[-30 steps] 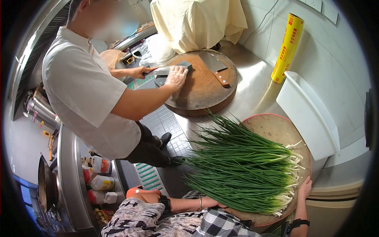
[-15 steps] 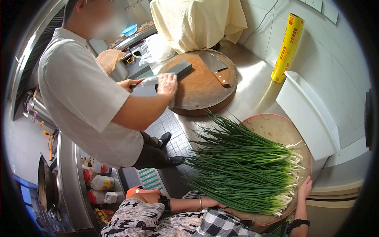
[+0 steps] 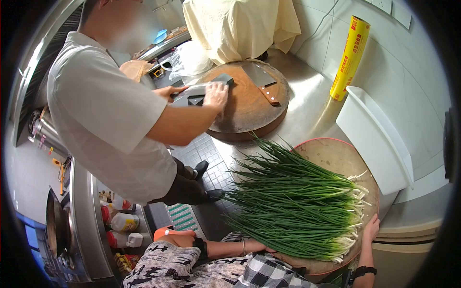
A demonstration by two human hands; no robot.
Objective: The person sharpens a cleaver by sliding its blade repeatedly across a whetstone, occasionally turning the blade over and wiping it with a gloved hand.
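Note:
A thick layer of green scallions (image 3: pixel 297 206) lies across a round chopping board (image 3: pixel 326 151) with a red rim, white root ends toward the right. At the board's right edge, my right hand (image 3: pixel 371 228) is closed on the rim. My left hand (image 3: pixel 257 246) reaches in at the board's lower left, beside the scallion leaves. Its fingers are hidden under the leaves and board edge, so their grip does not show.
A co-worker (image 3: pixel 108 110) slides a blade over a whetstone (image 3: pixel 223 81) at a round wooden block (image 3: pixel 240 110). A cleaver (image 3: pixel 261 81) lies on that block. A white bin (image 3: pixel 374 139) and a yellow film roll (image 3: pixel 350 57) stand at right.
The co-worker's hands and blade have moved forward to the right along the whetstone, and their body leans slightly further. My hands and the scallions have stayed where they were.

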